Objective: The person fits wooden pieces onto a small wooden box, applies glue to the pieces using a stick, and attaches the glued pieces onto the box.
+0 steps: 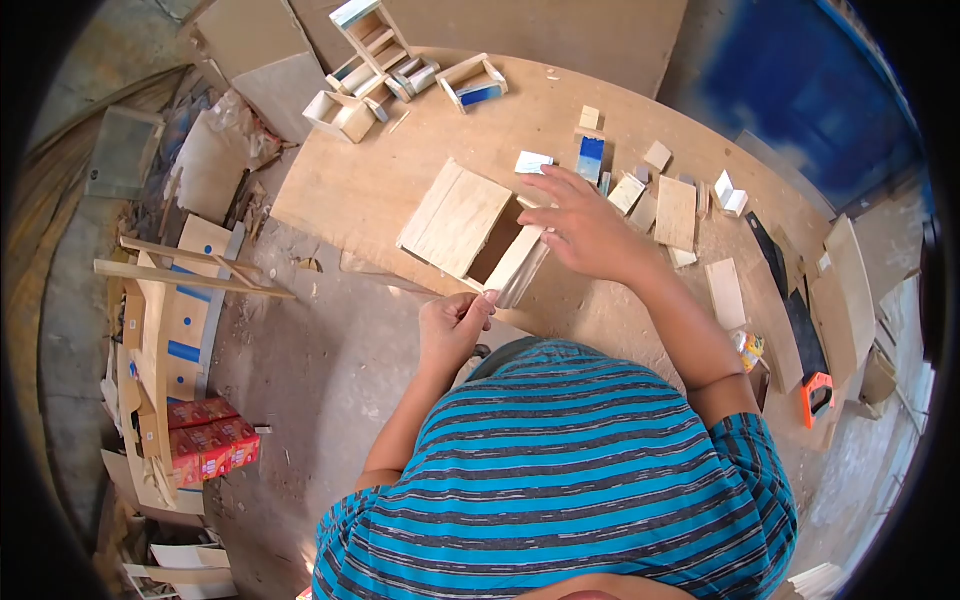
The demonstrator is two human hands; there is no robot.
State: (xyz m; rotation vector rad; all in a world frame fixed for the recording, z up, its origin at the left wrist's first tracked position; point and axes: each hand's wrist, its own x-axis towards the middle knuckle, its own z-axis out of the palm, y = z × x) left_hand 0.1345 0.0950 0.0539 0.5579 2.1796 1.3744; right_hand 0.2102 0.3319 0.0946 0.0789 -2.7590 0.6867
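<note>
A small pale wooden box lies near the table's front edge, a dark gap showing along its right side. Next to that gap is a narrow wooden board, tilted toward me; whether it is joined to the box I cannot tell. My left hand pinches the board's near corner between thumb and fingers. At the far end, my right hand has its thumb and index finger around the board, with the other fingers stretched above. The fingertips' undersides are hidden.
Small wooden box frames stand at the table's back left. Wood offcuts and a blue-painted block lie right of my right hand. An orange-handled saw rests at the far right. Red packages sit at lower left.
</note>
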